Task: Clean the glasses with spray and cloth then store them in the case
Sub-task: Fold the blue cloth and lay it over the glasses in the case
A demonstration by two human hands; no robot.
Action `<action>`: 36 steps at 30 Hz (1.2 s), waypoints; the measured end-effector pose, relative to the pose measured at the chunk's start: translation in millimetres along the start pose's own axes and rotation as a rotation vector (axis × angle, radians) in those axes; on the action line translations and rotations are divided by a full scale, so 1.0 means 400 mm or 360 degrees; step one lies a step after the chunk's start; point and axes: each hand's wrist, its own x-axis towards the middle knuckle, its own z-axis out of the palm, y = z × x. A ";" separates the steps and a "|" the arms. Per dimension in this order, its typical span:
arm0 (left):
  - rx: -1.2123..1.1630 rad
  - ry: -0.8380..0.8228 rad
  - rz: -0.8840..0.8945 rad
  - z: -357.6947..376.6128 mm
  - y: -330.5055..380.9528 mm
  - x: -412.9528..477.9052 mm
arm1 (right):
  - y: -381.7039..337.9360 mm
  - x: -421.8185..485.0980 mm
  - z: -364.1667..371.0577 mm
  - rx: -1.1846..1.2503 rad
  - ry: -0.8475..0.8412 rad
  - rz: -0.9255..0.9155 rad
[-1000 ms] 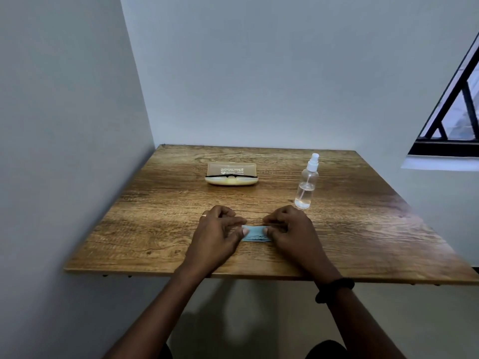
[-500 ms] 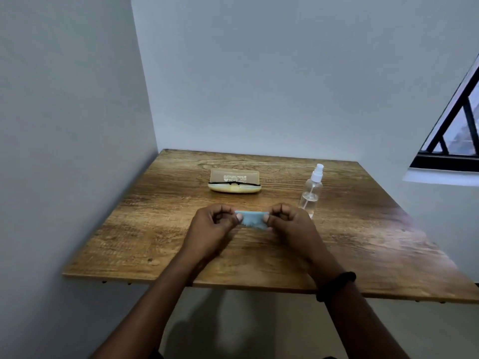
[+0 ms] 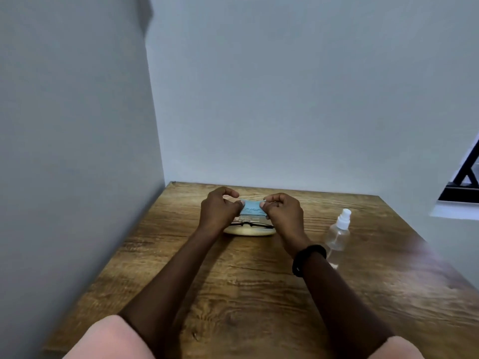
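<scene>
Since the earlier frames the small light-blue folded cloth (image 3: 252, 209) has been carried from the near part of the brown wood-grain bench (image 3: 233, 294) toward its far side, and it is now held just above the open case (image 3: 248, 231). The cloth is pinched at its left end by the left hand (image 3: 220, 211) and at its right end by the right hand (image 3: 283, 212); thumb and forefinger are closed on it, and the remaining fingers are curled. Whether the cloth touches the case cannot be told.

The case is set with its cream-lined lower shell on the bench and its tan printed lid raised behind. The black-framed glasses (image 3: 251, 224) are seen lying folded in the lower shell, partly hidden by both hands.

A clear plastic spray bottle (image 3: 337, 234) with a white nozzle is stood upright to the right of the case, apart from it and partly covered by the right forearm. A black band (image 3: 308, 259) is worn on the right wrist. Pink sleeves (image 3: 111, 338) are seen at the near edge.
</scene>
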 end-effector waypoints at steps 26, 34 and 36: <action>0.0453 0.0160 0.0358 -0.003 -0.143 -0.068 | 0.093 -0.057 0.038 -0.0816 0.0131 -0.0207; 0.0099 -0.0615 0.0119 -0.089 -0.138 -0.080 | 0.098 -0.058 0.039 -0.0812 0.0134 -0.0254; 0.0158 -0.0610 0.0121 -0.084 -0.136 -0.084 | 0.099 -0.057 0.037 -0.0790 0.0129 -0.0263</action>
